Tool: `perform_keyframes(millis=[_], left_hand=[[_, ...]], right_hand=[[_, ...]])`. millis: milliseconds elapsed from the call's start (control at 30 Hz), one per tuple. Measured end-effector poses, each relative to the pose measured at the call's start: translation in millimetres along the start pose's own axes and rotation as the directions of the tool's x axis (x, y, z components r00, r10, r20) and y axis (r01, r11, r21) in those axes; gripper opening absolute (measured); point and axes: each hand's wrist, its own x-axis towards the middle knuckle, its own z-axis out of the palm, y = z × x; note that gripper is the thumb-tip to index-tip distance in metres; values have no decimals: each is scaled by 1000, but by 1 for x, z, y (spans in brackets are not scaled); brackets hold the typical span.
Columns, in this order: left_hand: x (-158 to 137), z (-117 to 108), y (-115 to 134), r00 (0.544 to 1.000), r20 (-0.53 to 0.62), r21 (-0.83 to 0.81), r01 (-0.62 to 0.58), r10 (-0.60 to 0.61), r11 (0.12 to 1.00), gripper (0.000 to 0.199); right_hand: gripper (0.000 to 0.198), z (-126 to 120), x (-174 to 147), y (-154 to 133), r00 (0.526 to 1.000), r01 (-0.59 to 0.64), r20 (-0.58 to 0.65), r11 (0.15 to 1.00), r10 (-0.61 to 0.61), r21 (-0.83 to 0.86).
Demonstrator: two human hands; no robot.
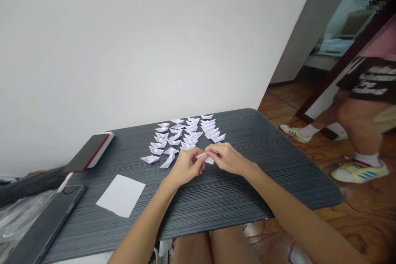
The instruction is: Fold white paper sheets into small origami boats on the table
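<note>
Between my two hands is a small folded piece of white paper [209, 160], partly hidden by the fingers. My left hand [189, 164] pinches its left side with thumb and fingers. On its right side, my right hand [227, 157] grips the paper between thumb and forefinger. Just beyond the hands stand several white paper boats [192, 136] in rough columns on the dark table. A flat square sheet of white paper [121, 195] lies to the left of my left forearm.
The dark wood-grain table [247, 198] meets a white wall [154, 41]. At its left lie a red-edged phone [88, 152] on a white object and a larger dark device [46, 225] with a white cable. A person [365, 103] in dark shorts walks at the right.
</note>
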Motion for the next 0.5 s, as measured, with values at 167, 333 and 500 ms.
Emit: perform_keyframes(millis=[167, 333, 500], left_hand=[[-1, -3, 7, 1000, 23, 112, -1, -2, 994, 33], [0, -1, 6, 1000, -18, 153, 22, -20, 988, 34], [4, -12, 0, 953, -296, 72, 82, -57, 994, 30]], right_hand=[[22, 3, 0, -4, 1000, -16, 3, 1000, 16, 6], [22, -2, 1, -4, 996, -85, -32, 996, 86, 25], [22, -10, 6, 8, 935, -215, -245, 960, 255, 177]])
